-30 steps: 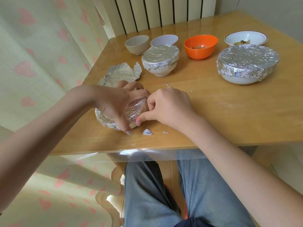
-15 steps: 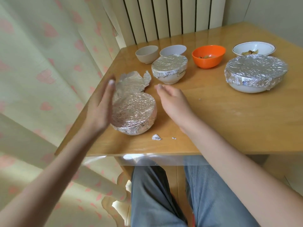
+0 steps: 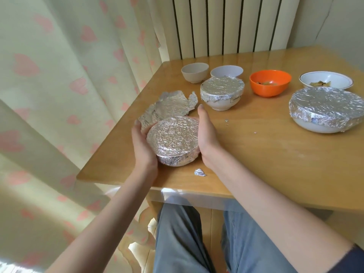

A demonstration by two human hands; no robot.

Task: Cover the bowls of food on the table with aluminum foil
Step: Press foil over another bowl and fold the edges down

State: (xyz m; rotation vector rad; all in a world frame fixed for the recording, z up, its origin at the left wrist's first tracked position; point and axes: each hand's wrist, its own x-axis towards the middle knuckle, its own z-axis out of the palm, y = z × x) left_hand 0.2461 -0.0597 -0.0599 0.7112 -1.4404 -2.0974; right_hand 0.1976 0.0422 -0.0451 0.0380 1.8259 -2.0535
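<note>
A: Where are the hands right now?

B: Both are at the near-left corner of the tabletop point(image 3: 266, 154), one on each side of a foil-wrapped bowl point(image 3: 173, 140). The left hand point(image 3: 142, 146) lies flat against the bowl's left wall, fingers straight and pointing away from the person. The right hand point(image 3: 208, 133) presses its palm against the right wall, fingers also straight and together.

A: So they are gripping it?

B: They cup it between flat palms; no finger curls over the top. The bowl sits on the wood close to the front edge.

A: What about the other bowls?

B: Behind it, a second foil-covered bowl point(image 3: 222, 93) stands with its white base showing below the wrap. Far right, a large white bowl point(image 3: 325, 113) also wears a foil cap. Three or four stay uncovered: a beige bowl point(image 3: 195, 72) at the back left, a pale bowl point(image 3: 226, 71) just beside it and partly hidden by the second wrapped one, an orange bowl point(image 3: 270, 82) with some food inside, and a white rimmed bowl point(image 3: 326, 80) holding food at the back right.

A: Any spare foil?

B: A crumpled foil sheet point(image 3: 173, 104) lies flat just behind the left hand, touching the held bowl's far side as far as I can tell. A small foil scrap point(image 3: 200, 172) sits near the front edge, just beside the right wrist, and tiny flecks dot the wood farther right.

A: Surroundings?

B: A curtain point(image 3: 69, 85) with pink hearts hangs on the left, and a radiator point(image 3: 226, 26) stands behind.
</note>
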